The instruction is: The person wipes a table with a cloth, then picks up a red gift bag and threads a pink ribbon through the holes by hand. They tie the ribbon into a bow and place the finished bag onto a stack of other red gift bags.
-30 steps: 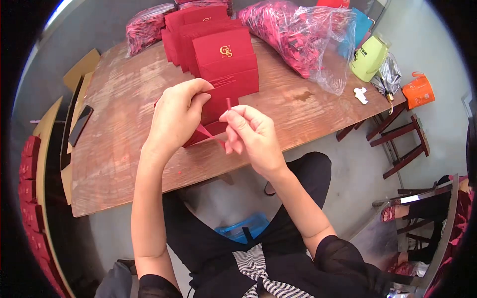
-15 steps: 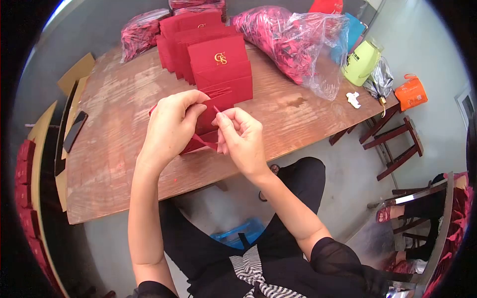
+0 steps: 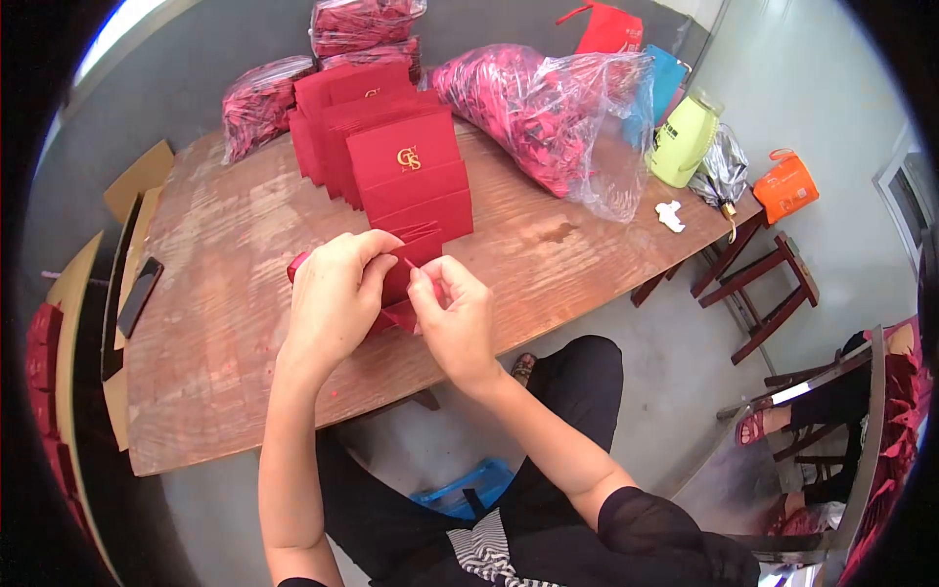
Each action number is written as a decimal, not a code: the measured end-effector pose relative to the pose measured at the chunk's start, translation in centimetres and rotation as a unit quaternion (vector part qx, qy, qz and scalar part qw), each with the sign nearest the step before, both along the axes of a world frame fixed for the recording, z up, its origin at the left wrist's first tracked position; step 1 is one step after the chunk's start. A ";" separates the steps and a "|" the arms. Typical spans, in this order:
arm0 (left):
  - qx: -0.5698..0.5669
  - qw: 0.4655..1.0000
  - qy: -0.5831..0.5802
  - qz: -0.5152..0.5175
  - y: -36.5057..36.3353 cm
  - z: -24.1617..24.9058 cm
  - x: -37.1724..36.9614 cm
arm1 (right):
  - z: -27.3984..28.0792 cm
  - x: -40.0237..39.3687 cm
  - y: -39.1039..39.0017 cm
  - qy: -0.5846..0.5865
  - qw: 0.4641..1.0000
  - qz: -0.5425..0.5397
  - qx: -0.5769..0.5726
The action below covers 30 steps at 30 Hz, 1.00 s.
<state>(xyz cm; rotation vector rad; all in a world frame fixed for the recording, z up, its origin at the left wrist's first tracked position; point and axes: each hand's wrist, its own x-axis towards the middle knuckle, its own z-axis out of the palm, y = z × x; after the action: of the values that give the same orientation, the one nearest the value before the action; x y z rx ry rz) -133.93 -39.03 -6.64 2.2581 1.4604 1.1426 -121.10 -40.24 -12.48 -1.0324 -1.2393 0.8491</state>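
Observation:
Near the table's front edge, both of my hands are at a dark red paper bag, mostly hidden behind my fingers. My left hand is closed, thumb and forefinger pinching the bag's upper edge. Just to its right, my right hand is closed in a pinch on a thin red ribbon, its tip showing above the fingertips. Below, between the hands, a wider red band runs toward my right hand. Right behind the bag stands a row of red paper bags, the front one with gold letters.
Clear plastic bags of red ribbon-like pieces lie at the back of the wooden table. A phone rests at left. A yellow-green bottle, crumpled tissue and orange pouch are at right. Another person's foot shows lower right.
The view has shifted, so the table and bags sit lower and further left. My right hand's fingers have moved slightly closer to the left hand; both keep their pinch.

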 end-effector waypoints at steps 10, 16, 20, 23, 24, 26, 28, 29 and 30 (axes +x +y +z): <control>0.034 0.999 0.012 -0.003 0.3 -0.4 0.1 | -0.5 0.3 0.6 -0.023 0.999 -0.016 0.018; 0.044 0.999 0.021 0.003 0.2 -0.3 0.2 | 0.3 0.6 0.5 -0.072 0.996 -0.024 0.045; 0.041 0.999 0.024 0.009 0.1 -0.1 0.3 | 0.4 0.5 0.3 -0.084 0.994 -0.033 0.054; 0.045 0.999 0.028 0.010 0.1 -0.2 0.3 | 0.4 0.4 0.4 -0.079 0.995 -0.040 0.054; 0.045 0.999 0.027 0.009 0.0 -0.1 0.3 | 0.3 0.2 0.4 -0.072 0.995 -0.048 0.052; 0.038 0.999 0.020 0.003 -0.1 0.0 0.3 | 0.4 0.0 0.3 -0.063 0.996 -0.047 0.037; 0.049 0.998 0.027 0.001 -0.1 -0.1 0.3 | 0.6 -0.2 0.2 -0.054 0.997 -0.045 0.024; 0.060 0.998 0.036 0.001 -0.1 -0.2 0.2 | 0.6 -0.3 0.2 -0.055 0.997 -0.054 0.033; 0.060 0.998 0.035 0.001 -0.2 -0.1 0.2 | 0.6 -0.4 0.2 -0.056 0.996 -0.062 0.042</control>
<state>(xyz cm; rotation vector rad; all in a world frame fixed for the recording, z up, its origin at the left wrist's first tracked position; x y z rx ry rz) -133.70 -39.19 -6.76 2.4006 1.4577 1.1936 -121.47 -40.02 -11.85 -1.0887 -1.2791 0.6451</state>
